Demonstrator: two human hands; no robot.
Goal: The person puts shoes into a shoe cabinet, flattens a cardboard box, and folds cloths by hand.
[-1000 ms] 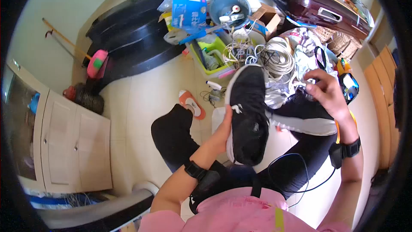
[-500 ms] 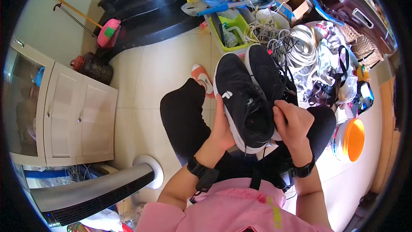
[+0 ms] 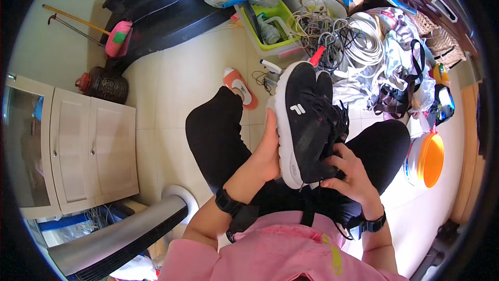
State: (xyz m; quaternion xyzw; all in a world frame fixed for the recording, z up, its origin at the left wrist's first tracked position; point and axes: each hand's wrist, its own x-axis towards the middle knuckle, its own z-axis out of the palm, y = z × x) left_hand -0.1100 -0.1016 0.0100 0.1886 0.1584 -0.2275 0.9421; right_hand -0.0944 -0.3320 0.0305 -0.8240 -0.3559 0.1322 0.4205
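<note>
The floor (image 3: 182, 73) is laid with smooth, pale tiles. At the left of the frame, a cabinet (image 3: 112, 161) is fitted with panelled doors and small knobs. At lower left, a grey cylindrical appliance (image 3: 119, 233) is set diagonally. At upper right, a smooth coil of white cable (image 3: 367, 37) is bordered by thin, tangled cords.

At frame centre, over the lap, the near shoe (image 3: 306, 135) is held tilted, its white, scalloped sole turned leftward. Its black upper appears to be soft fabric. The far shoe (image 3: 324, 84) is mostly hidden behind it; a rounded toe is exposed.

The sole is clasped by the left grip (image 3: 265, 159), the thumb laid along its edge. The right grip (image 3: 351, 174) is placed at the heel opening, fingers part-curled and thumb spread; whether a firm hold is taken cannot be told.

The far shoe's support is concealed. If it is retained by light pressure only, it could be dropped through further tilting. The soft heel could be crushed by pinching, and fingers could be snagged by the loose, stringy laces (image 3: 341, 120).
</note>
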